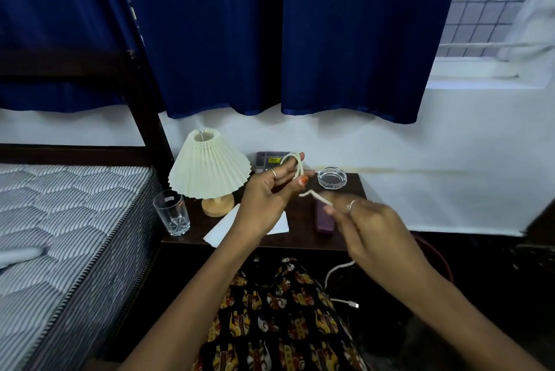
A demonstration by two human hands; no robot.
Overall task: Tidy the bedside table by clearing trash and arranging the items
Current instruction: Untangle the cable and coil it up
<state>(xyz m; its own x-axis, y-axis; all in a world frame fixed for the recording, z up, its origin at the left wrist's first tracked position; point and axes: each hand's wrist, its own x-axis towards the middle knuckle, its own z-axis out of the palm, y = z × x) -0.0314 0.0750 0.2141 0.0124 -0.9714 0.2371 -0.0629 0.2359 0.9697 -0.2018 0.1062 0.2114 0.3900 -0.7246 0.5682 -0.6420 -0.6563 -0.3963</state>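
A white charging cable (318,197) runs between both hands above the dark bedside table (303,235). My left hand (270,190) holds a loop of it wound around the raised fingers. My right hand (366,226) pinches the cable lower down; the rest hangs past the table's front edge to a plug end (354,305) near the floor. On the table stand a pleated cream lamp (208,171), a drinking glass (172,212), a clear glass ashtray (332,178), a purple case (323,220), a white paper (222,231) and a grey box (267,159) at the back.
A bed with a striped mattress (60,220) lies to the left, touching the table. Blue curtains (270,40) hang above. A red bin's rim (435,253) shows at the right, below the table. Patterned cloth (279,316) covers my lap.
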